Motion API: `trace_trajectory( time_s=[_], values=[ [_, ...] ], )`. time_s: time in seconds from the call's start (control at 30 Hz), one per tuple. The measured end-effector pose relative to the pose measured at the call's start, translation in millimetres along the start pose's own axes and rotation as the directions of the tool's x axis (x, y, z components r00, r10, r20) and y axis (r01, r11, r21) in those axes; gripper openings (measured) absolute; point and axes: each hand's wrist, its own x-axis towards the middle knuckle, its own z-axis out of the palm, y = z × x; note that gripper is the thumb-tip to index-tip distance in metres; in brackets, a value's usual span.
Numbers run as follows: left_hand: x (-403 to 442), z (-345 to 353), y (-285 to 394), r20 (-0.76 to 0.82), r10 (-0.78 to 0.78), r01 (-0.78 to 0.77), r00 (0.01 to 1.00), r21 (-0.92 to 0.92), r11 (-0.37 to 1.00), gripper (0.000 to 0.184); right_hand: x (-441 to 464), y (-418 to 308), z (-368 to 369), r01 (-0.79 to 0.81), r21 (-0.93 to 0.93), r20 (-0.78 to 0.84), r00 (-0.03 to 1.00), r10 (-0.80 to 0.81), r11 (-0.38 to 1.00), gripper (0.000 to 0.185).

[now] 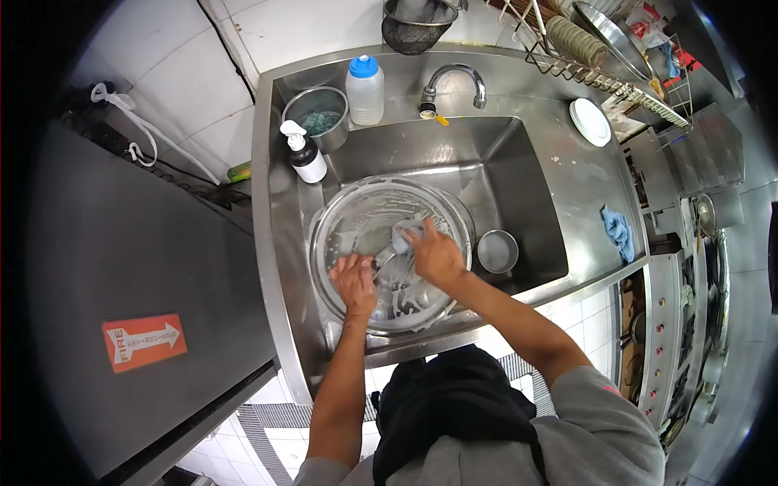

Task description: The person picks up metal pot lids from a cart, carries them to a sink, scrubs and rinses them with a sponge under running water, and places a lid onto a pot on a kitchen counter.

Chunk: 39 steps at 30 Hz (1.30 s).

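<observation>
A large round metal bowl (344, 212) with soapy streaks and foam inside sits in the left part of the steel sink. Inside it, my right hand (436, 253) is closed on a whitish scrubber (404, 235). My left hand (354, 281) is over the left side of the bowl, its fingers around the end of what looks like a metal utensil (384, 257). The far end of that utensil is hidden by suds and the scrubber.
A small round metal cup (497, 252) stands in the sink right of the bowl. Behind are a pump bottle (308, 160), a metal pot (326, 142), a blue-capped bottle (366, 97) and the faucet (459, 73). White plates (591, 122) and a blue cloth (617, 233) lie on the right counter.
</observation>
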Motion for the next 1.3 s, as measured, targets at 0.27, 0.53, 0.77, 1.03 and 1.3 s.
trace_trajectory(
  time_s=[0.27, 0.53, 0.77, 1.03, 1.3],
  values=[
    [0.5, 7.4, -10.3, 0.031, -0.047, 0.047, 0.998, 0.016, 0.999, 0.035, -54.2, -18.2, 2.3, 0.097, -0.005, 0.196, 0.976, -0.094, 0.995, 0.052],
    [5.1, 0.9, 9.4, 0.090, -0.035, 0.026, 0.995, 0.107, 0.994, 0.032, -29.8, -21.0, 4.6, -0.062, -0.054, 0.246, 0.967, 0.073, 0.997, 0.038],
    [-14.9, 16.8, 13.6, 0.060, -0.116, 0.117, 0.991, -0.013, 0.993, 0.022, -41.2, -21.0, 14.3, 0.005, 0.159, -0.038, 0.999, 0.001, 0.987, 0.029],
    [34.7, -19.0, 23.1, 0.512, -0.261, 0.210, 0.818, 0.157, 0.965, 0.043, -31.9, 9.0, 7.1, 0.132, 0.241, 0.090, 0.983, -0.157, 0.962, 0.033],
    [79.2, 2.0, 69.9, 0.750, -0.300, 0.011, 0.589, 0.364, 0.931, 0.050, -56.4, 36.4, 6.8, 0.096, 0.368, 0.085, 0.987, -0.136, 0.925, 0.045]
  ],
)
